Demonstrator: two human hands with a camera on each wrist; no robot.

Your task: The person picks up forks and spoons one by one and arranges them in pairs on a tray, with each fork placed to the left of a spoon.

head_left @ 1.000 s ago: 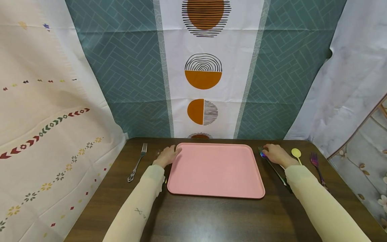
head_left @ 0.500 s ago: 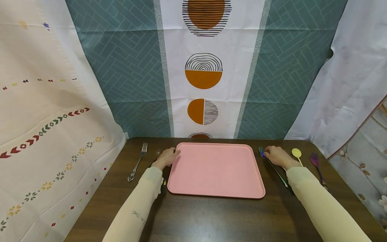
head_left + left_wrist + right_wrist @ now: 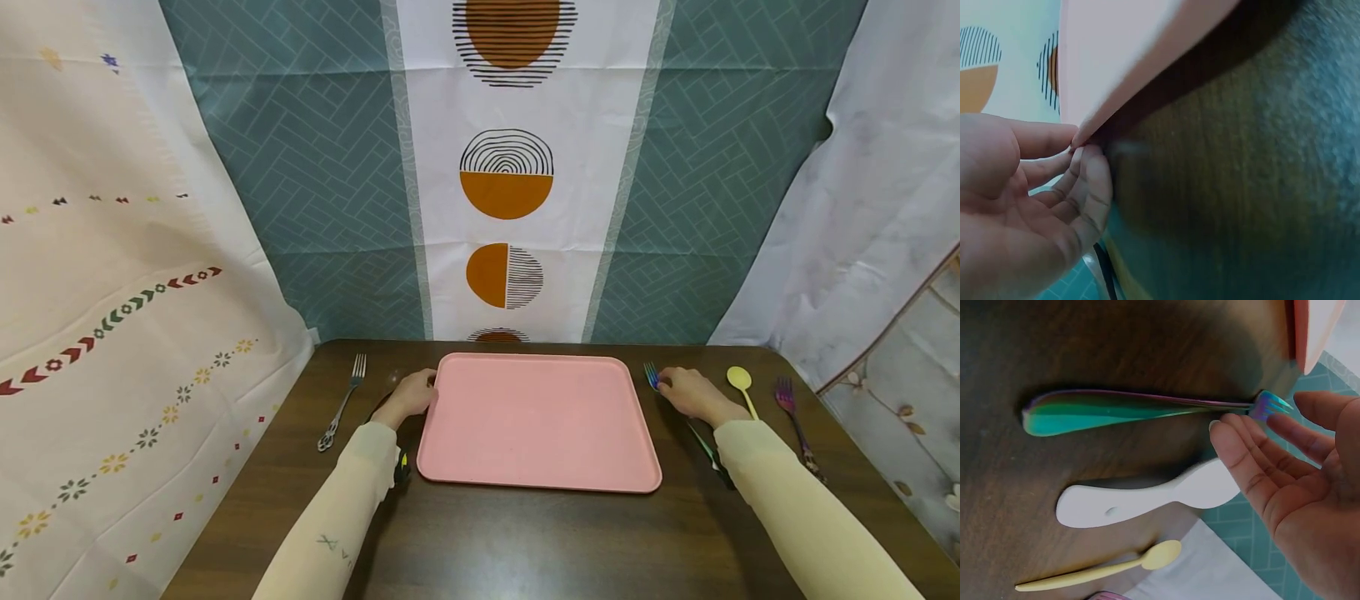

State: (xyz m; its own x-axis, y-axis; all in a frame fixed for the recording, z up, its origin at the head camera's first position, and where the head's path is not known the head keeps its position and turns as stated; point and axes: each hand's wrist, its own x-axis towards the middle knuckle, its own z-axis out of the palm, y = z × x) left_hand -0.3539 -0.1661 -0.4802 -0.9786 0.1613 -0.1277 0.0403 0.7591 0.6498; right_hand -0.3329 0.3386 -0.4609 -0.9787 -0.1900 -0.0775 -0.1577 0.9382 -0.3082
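A pink tray [image 3: 536, 421] lies flat on the dark wooden table. At its left edge, my left hand [image 3: 412, 396] pinches the rim between thumb and fingertips, as the left wrist view shows at the tray corner [image 3: 1116, 94]. To the right of the tray, my right hand [image 3: 693, 393] hovers over a rainbow-coloured fork [image 3: 1104, 412], fingers loosely bent and the thumb apart from them. Its fingertips are by the fork's neck; whether they touch it I cannot tell. Beside the fork lies a white paddle-shaped spoon [image 3: 1116, 503], partly behind the fingers.
Right of the hand lie a yellow spoon [image 3: 738, 378] and a purple fork [image 3: 786, 396]. A silver fork [image 3: 356, 375] rests on the far left. Another utensil [image 3: 392, 379] is mostly hidden behind the left hand. Patterned cloths [image 3: 345, 208] hang behind the table.
My left hand has shifted slightly left, its fingertips drawing back from over the tray to its rim. The right hand has moved slightly right and nearer. The tray and utensils stay put.
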